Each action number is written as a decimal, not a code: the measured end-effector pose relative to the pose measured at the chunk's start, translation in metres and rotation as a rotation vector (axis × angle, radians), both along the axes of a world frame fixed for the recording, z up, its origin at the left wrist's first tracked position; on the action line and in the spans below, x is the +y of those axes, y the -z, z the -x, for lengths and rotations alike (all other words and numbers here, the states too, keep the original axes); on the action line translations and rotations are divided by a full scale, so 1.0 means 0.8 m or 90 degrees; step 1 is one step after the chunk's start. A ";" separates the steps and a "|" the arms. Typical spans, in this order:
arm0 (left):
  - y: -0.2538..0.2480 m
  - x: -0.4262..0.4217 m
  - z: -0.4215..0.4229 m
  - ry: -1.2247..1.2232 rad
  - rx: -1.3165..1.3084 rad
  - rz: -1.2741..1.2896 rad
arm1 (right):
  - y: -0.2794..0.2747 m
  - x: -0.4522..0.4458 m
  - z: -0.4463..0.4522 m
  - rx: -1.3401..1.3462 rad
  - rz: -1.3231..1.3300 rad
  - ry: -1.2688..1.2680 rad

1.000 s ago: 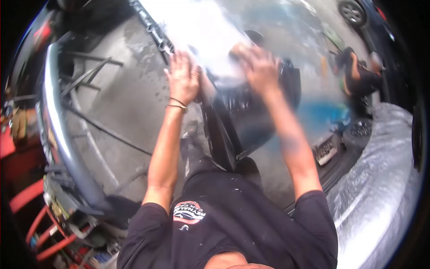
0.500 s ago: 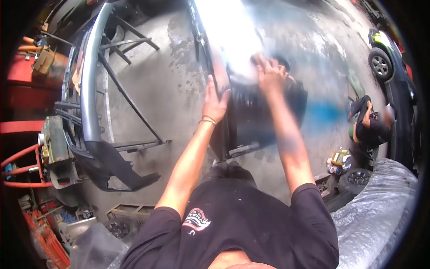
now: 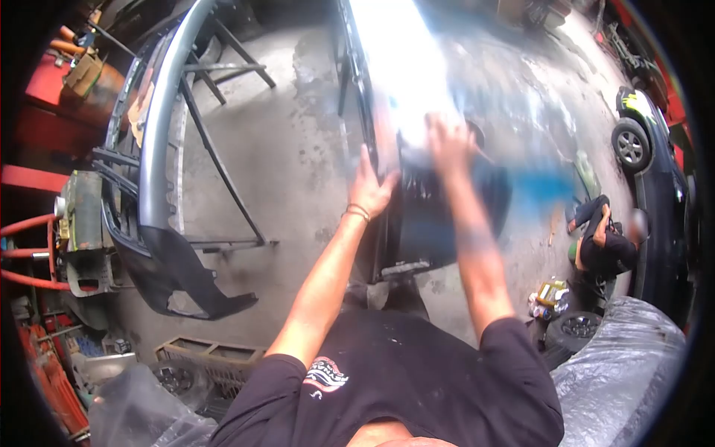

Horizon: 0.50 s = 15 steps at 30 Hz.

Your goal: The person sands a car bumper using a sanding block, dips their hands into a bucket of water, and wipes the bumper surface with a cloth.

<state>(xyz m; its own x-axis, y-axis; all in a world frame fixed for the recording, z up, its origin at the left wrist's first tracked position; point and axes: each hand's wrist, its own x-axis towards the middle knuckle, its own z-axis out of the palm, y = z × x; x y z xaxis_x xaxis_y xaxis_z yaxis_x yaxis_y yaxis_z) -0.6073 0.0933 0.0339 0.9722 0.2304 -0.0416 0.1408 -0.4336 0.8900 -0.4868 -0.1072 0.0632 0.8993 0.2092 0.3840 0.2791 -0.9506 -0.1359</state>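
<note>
A long glossy car body panel (image 3: 391,56) with a bright white reflection stands in front of me, its lower part dark. Along its left edge rests my left hand (image 3: 374,188), fingers stretched out and thumb apart, a band round the wrist. My right hand (image 3: 450,149) lies against the panel's face just below the glare, fingers bent and pressed together. Motion smears it, and anything under those fingers is hidden.
To the left, a silver-and-black bumper (image 3: 154,179) sits on a metal stand (image 3: 216,156). On the right, a person (image 3: 607,238) sits low beside a dark car (image 3: 659,216). Plastic sheeting (image 3: 625,372) covers something at the lower right, near a wheel (image 3: 577,328).
The view has shifted, so the panel and bumper appear farther right. My right hand has moved slightly left across the panel, closer to my left hand, which keeps to the edge.
</note>
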 end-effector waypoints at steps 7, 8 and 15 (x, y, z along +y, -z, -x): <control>0.005 -0.004 0.004 -0.006 -0.002 -0.013 | -0.040 -0.006 0.005 0.051 -0.033 -0.095; 0.008 -0.008 0.004 -0.004 -0.008 -0.019 | -0.071 -0.010 -0.026 0.130 0.023 -0.050; 0.005 -0.008 0.002 -0.012 0.042 0.012 | 0.016 0.027 -0.052 -0.083 -0.083 -0.071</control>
